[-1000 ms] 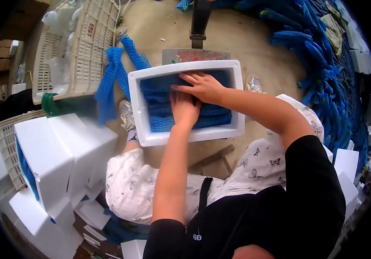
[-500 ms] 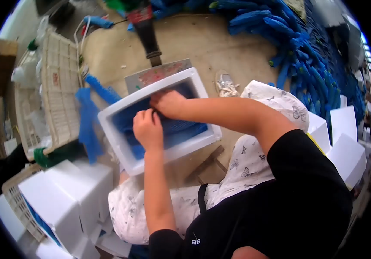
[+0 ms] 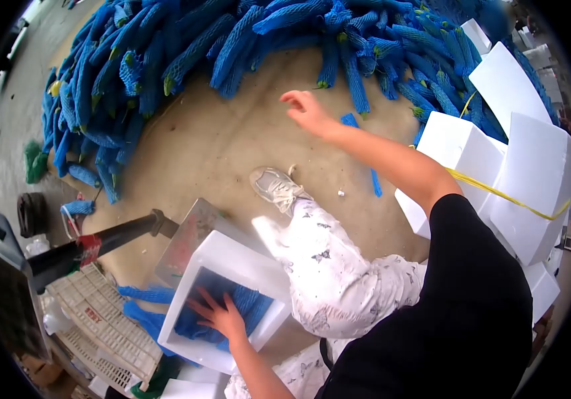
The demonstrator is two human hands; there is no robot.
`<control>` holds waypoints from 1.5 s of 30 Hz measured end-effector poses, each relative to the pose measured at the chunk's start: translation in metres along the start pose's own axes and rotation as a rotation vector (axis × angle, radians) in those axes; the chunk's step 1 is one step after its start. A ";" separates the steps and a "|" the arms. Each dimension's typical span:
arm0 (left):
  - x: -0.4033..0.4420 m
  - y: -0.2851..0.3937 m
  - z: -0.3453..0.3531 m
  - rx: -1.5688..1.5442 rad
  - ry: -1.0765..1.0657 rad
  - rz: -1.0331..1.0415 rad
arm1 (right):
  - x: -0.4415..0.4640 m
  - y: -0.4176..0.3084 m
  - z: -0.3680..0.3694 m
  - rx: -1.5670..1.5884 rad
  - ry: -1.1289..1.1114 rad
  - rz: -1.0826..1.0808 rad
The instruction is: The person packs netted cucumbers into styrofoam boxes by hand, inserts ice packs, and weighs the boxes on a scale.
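My left hand point(image 3: 224, 320) lies with its fingers spread on blue netting point(image 3: 253, 307) inside a white foam box point(image 3: 242, 266). The box is tilted and rests by my legs, partly over a metal scale plate point(image 3: 189, 236). My right hand point(image 3: 309, 114) is stretched forward over the tan floor sheet, with its fingers apart and nothing visible in them. Beyond it lies a large heap of long, green-tipped vegetables in blue net sleeves point(image 3: 235, 50); the hand is apart from them. A single flat blue sleeve point(image 3: 376, 182) lies on the floor beneath my right forearm.
White foam boxes point(image 3: 455, 149), some tied with yellow strap point(image 3: 498, 191), are stacked on the right. At lower left stands a cream plastic crate point(image 3: 109, 319) beside loose blue sleeves point(image 3: 146, 294). A dark scale post point(image 3: 109, 241) slants in from the left.
My view has swung right, towards the heap. My right hand has left the box and reached forward. My left hand stays in the box, its fingers now spread.
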State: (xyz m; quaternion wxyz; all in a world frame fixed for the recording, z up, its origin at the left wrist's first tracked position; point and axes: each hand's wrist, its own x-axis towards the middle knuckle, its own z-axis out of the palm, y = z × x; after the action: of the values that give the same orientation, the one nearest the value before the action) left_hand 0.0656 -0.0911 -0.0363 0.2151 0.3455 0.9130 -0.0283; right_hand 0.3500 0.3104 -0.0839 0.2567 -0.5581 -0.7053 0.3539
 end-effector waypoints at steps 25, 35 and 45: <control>0.006 -0.030 0.021 -0.093 0.113 0.057 | 0.131 0.205 -0.075 -0.574 0.371 1.085; 0.013 -0.011 0.029 0.014 0.167 0.009 | 0.087 0.206 -0.053 -0.406 0.293 1.024; 0.002 0.015 0.013 -0.104 0.148 -0.029 | 0.001 0.181 -0.048 -0.772 0.010 0.752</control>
State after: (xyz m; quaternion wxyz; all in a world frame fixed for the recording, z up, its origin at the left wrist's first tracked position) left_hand 0.0789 -0.0813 -0.0468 0.1642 0.3218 0.9315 0.0419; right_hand 0.4957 0.3446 -0.1970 -0.1081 -0.8275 -0.5345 0.1339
